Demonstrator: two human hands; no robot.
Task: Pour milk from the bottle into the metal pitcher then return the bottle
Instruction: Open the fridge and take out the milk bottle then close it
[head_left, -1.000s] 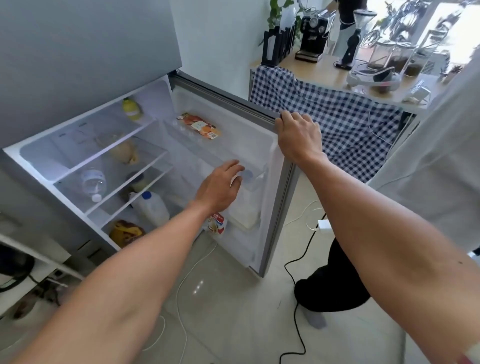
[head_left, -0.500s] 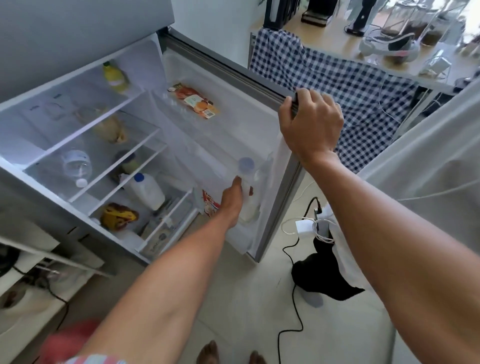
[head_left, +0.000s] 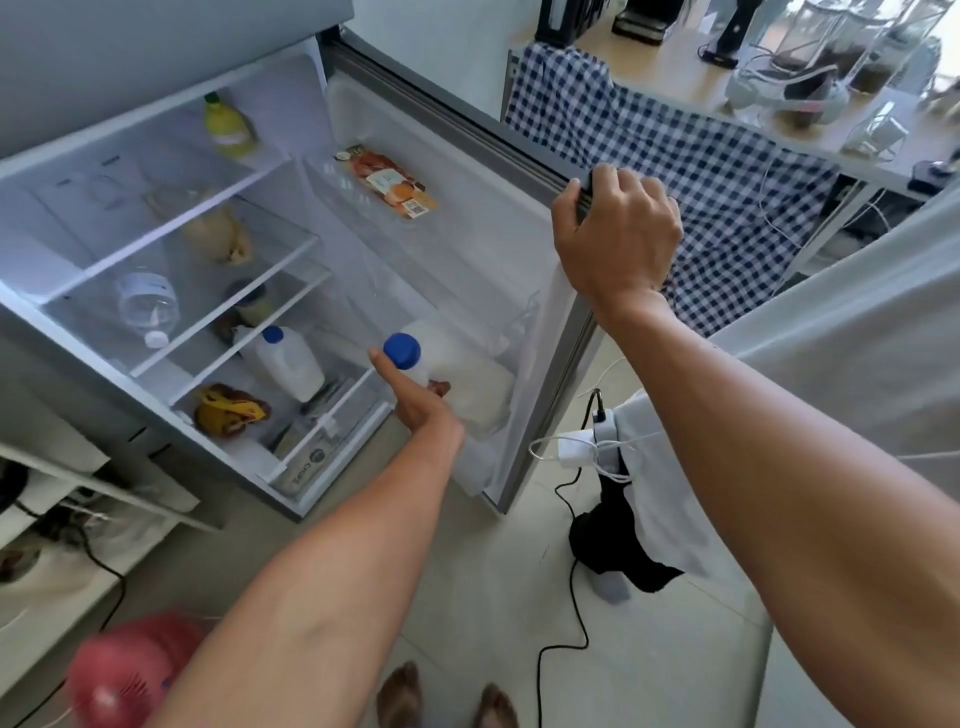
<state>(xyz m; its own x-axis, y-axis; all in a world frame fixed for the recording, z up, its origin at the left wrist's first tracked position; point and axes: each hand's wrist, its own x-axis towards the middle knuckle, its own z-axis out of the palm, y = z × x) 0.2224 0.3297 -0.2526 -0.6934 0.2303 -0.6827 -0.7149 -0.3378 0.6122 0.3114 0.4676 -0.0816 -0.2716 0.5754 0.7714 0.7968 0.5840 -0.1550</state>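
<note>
A white milk bottle (head_left: 467, 379) with a blue cap sits tilted in the bottom rack of the open fridge door (head_left: 467, 244). My left hand (head_left: 410, 400) is wrapped around the bottle's near side, thumb just below the cap. My right hand (head_left: 618, 239) grips the top edge of the door and holds it open. A second, smaller white bottle with a blue cap (head_left: 283, 361) stands on the fridge's lower shelf. No metal pitcher can be seen.
Fridge shelves hold a yellow bottle (head_left: 226, 124), a lying water bottle (head_left: 145, 306) and a banana (head_left: 228, 410). A checked cloth (head_left: 701, 171) hangs from a counter with appliances at upper right. Black cables and a white power strip (head_left: 587, 447) lie on the floor. A pink fan (head_left: 119, 675) stands at lower left.
My left hand has closed around the milk bottle in the door rack and the bottle has risen and tilted, its blue cap now plainly showing. My right hand stays on the door.
</note>
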